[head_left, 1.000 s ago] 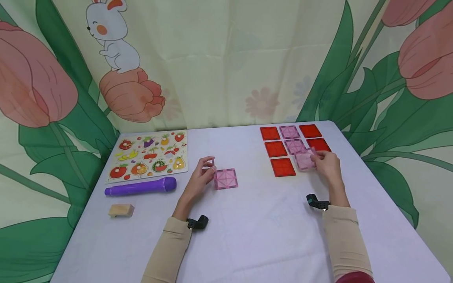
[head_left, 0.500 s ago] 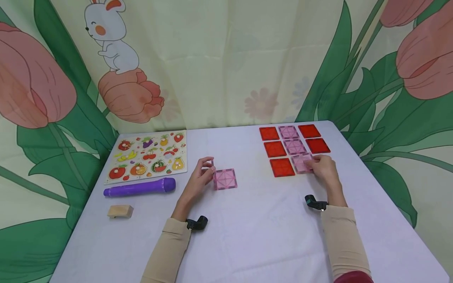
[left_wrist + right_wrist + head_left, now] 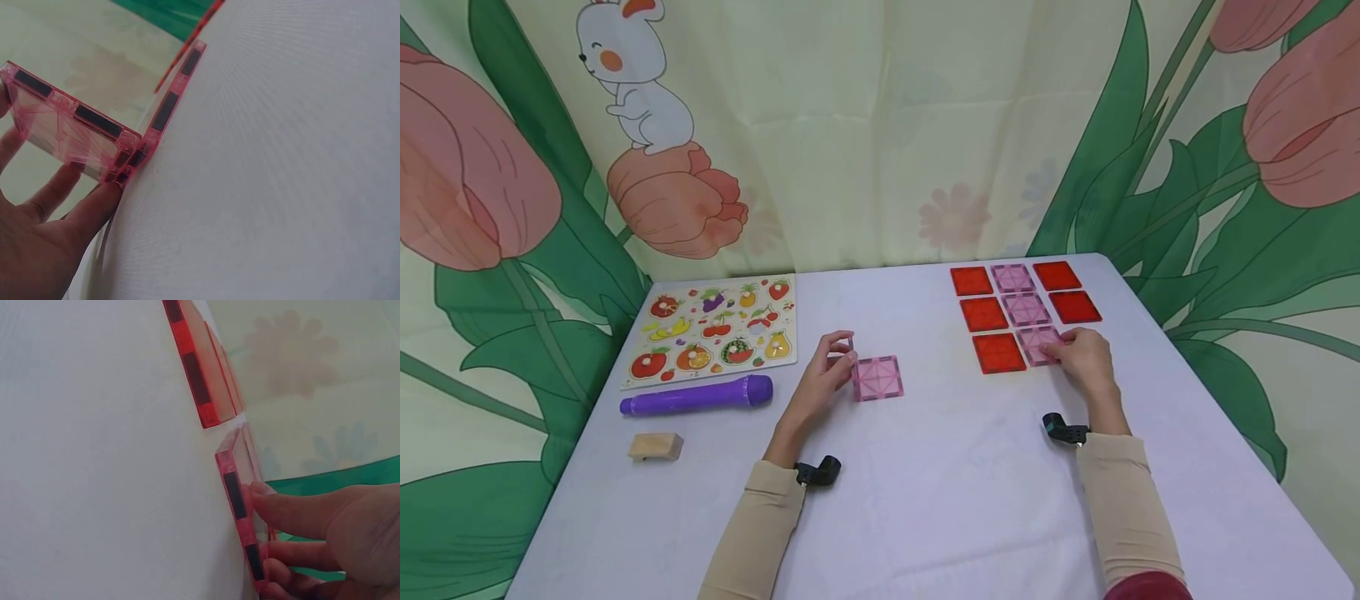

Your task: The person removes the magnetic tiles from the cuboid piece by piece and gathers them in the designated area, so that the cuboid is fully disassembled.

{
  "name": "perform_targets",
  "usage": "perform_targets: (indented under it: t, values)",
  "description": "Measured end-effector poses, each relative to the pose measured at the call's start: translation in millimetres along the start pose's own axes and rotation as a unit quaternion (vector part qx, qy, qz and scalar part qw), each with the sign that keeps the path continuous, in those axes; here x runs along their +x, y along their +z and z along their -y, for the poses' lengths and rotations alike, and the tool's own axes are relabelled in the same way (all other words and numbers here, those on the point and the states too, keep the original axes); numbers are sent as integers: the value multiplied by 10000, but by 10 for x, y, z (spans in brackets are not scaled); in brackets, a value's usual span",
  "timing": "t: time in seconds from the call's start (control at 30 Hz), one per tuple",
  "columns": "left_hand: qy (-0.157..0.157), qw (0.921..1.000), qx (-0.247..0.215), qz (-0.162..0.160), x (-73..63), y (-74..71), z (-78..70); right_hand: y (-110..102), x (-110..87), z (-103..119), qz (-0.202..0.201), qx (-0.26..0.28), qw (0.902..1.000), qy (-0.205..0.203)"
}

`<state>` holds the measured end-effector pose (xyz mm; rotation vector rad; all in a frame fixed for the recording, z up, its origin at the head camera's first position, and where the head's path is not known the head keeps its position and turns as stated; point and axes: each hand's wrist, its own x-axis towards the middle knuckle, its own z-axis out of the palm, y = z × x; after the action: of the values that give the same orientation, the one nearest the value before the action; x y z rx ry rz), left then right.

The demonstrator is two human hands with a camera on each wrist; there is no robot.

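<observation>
My left hand (image 3: 820,379) holds a pink see-through magnetic tile (image 3: 65,122) on edge, thumb at its lower corner and fingers behind it. Its bottom edge meets a second pink tile (image 3: 878,378) that lies flat on the table. At the right, my right hand (image 3: 1088,362) pinches the side of another pink tile (image 3: 1036,345) at the near end of a pink column. In the right wrist view that pink tile (image 3: 240,494) lies at or very near the tabletop, a narrow gap from a red tile (image 3: 199,378).
Red tiles (image 3: 984,314) flank the pink column (image 3: 1026,308) on both sides. To the left are a fruit puzzle board (image 3: 711,329), a purple microphone-shaped stick (image 3: 696,396) and a wooden block (image 3: 656,447). A printed curtain (image 3: 850,142) hangs behind the table (image 3: 925,500).
My right hand has lowered its pink tile from a tilt into line with the pink column, shifting slightly left. The left hand and its tiles have stayed put.
</observation>
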<state>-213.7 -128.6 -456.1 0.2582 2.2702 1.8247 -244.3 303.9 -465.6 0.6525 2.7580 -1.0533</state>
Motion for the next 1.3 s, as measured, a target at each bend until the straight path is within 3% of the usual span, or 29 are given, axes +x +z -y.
perform_targets:
  t: [0.17,0.4,0.5,0.83,1.07,1.3]
  values:
    - [-24,10000,15,-63,23,5,20,5,2,4,-46,-123,9999,-33]
    - [54,9999,-6,-161,162,9,309,-7,-23,23,-48,8,10000,7]
    - [114,9998,-25,-173,179,12,353,-10,-36,56,-121,58,9999,11]
    - [84,9997,-37,-242,157,-4,298,33,-95,269,-499,-116,9965,-658]
    - [-109,9988,281,-393,168,-19,277,129,-247,511,-461,4,9955,-830]
    - [-669,9939,531,-692,163,-23,247,263,-387,696,-443,-74,9890,-1409]
